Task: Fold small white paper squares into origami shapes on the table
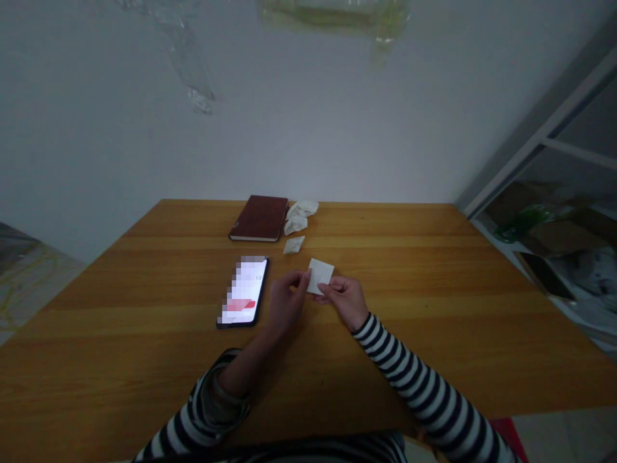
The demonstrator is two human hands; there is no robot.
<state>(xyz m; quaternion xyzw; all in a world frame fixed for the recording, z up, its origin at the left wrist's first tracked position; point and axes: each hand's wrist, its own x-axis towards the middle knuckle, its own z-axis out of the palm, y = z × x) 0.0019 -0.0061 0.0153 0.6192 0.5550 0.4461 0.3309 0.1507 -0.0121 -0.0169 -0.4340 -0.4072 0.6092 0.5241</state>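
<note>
A small white square of paper (320,275) is held just above the wooden table (434,289), near its middle. My left hand (285,301) pinches its left edge with fingers closed. My right hand (343,299) pinches its lower right corner, fingers curled. Both arms wear black-and-white striped sleeves. A lit phone (244,291) lies flat just left of my left hand.
A dark red notebook (259,218) lies near the table's far edge. Three small folded white papers (296,225) sit beside it on the right. A metal shelf frame (544,135) with cluttered items stands at the right. A pale wall is behind the table.
</note>
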